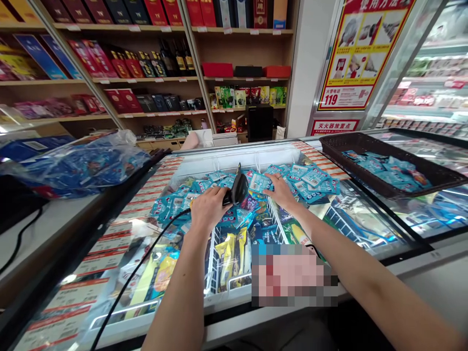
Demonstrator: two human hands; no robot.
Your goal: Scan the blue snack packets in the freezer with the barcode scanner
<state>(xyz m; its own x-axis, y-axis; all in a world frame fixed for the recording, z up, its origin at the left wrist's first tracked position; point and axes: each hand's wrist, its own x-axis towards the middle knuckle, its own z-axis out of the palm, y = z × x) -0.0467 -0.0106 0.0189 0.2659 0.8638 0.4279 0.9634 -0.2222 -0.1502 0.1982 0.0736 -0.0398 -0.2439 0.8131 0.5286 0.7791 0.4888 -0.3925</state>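
Note:
My left hand (208, 209) is wrapped round a black corded barcode scanner (239, 188), whose head points right. A small blue packet (260, 183) is pinched in my right hand (280, 192), its printed label facing up in front of the scanner. Both hands are above the glass top of a chest freezer. Many similar blue packets (312, 178) lie in a loose pile to the right of my right hand, and more blue packets (171, 207) are spread to the left of the scanner. The scanner's black cable (146, 258) runs down past my left forearm.
A dark brown basket (358, 142) holding blue packets stands at the right on the freezer. At the left lies a clear plastic bag (84, 158) full of blue packages. Ice creams in a white wire basket (228, 282) show below. Stocked shelves (157, 78) line the back.

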